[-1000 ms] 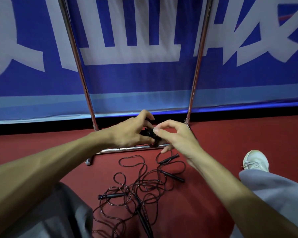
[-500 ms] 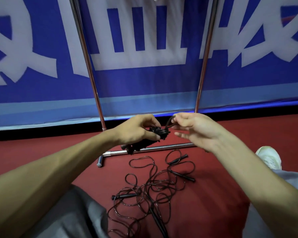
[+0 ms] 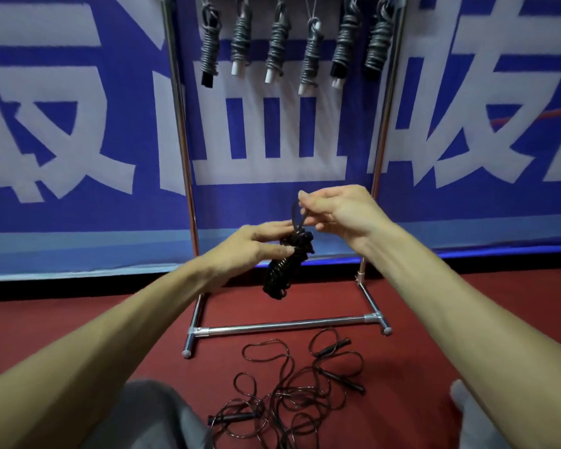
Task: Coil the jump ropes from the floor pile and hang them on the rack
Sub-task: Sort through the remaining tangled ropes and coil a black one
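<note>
A black coiled jump rope [image 3: 284, 270] hangs in the air in front of the metal rack [image 3: 188, 176]. My right hand [image 3: 340, 212] pinches the rope's top loop and carries the bundle. My left hand [image 3: 253, 244] touches the coil's upper part with thumb and fingers around it. On the red floor below lies a tangled pile of black jump ropes [image 3: 292, 396] with loose handles. Several coiled ropes [image 3: 292, 43] hang in a row from the top of the rack.
The rack's base bar [image 3: 289, 326] lies on the floor just behind the pile. A blue banner with large white characters [image 3: 78, 124] covers the wall behind. My grey trouser knees [image 3: 149, 416] and a white shoe [image 3: 460, 396] sit at the bottom.
Both hands have risen with the coiled rope, and my right hand has pulled its top loop upward. The view has tilted up, bringing the hung ropes into sight.
</note>
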Demonstrator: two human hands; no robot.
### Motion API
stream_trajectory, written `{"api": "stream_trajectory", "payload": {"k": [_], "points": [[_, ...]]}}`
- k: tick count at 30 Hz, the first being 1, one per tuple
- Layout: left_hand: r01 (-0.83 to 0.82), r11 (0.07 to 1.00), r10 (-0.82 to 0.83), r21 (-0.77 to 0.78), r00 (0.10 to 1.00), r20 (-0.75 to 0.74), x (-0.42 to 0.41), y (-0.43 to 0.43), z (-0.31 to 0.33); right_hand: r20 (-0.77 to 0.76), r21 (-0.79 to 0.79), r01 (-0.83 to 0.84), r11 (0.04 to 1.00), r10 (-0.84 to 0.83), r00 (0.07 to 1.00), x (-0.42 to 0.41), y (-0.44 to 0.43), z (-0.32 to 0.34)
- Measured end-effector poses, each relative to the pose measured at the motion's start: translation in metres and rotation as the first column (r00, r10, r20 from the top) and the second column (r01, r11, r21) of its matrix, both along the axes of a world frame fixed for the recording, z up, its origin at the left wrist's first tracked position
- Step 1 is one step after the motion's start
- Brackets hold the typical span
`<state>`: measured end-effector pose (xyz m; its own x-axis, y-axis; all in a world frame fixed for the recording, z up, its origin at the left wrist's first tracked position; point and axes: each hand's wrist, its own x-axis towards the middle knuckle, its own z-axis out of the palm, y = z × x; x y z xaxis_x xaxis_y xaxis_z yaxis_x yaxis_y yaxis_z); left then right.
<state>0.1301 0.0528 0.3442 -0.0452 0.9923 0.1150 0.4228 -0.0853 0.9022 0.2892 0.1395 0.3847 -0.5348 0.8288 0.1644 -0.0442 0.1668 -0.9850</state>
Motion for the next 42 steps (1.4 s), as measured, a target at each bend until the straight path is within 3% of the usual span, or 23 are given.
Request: {"api": "stream_trajectory", "payload": {"k": [4,9,12,18,27,31,36,42], "points": [[-0.22,0.955,0.19,0.2,0.968,0.161,0.007,-0.009,0.047,-0.113,0.035,0.044,0.998,-0.04,0.993,-0.006,-0.011,0.05],[-0.259,0.917,0.214,0.304,0.961,0.174,0.021,-0.03,0.108,-0.135,0.16,0.054,0.986,-0.032,0.99,-0.008,-0.036,0.105],[-0.273,0.878,0.232,0.394,0.961,0.149,0.025,-0.044,0.139,-0.186,0.192,0.085,0.978,-0.049,0.981,-0.008,-0.049,0.135],[-0.315,0.716,0.453,0.624,0.889,-0.071,0.034,-0.041,0.196,-0.294,0.257,0.142,0.956,-0.062,0.954,-0.005,-0.056,0.184],[-0.291,0.713,0.404,0.638,0.914,-0.035,0.038,0.012,0.249,-0.438,0.246,0.126,0.961,-0.006,0.899,-0.009,0.004,0.219],[-0.276,0.698,0.416,0.661,0.907,-0.06,0.024,0.051,0.262,-0.42,0.286,0.102,0.953,0.029,0.907,-0.02,0.046,0.223],[-0.283,0.661,0.443,0.695,0.895,-0.058,-0.003,0.114,0.274,-0.566,0.059,0.041,0.997,0.0,0.824,-0.05,0.1,0.234],[-0.3,0.666,0.416,0.683,0.91,-0.006,-0.037,0.193,0.284,-0.544,0.092,0.043,0.995,0.014,0.839,-0.081,0.168,0.243]]}}
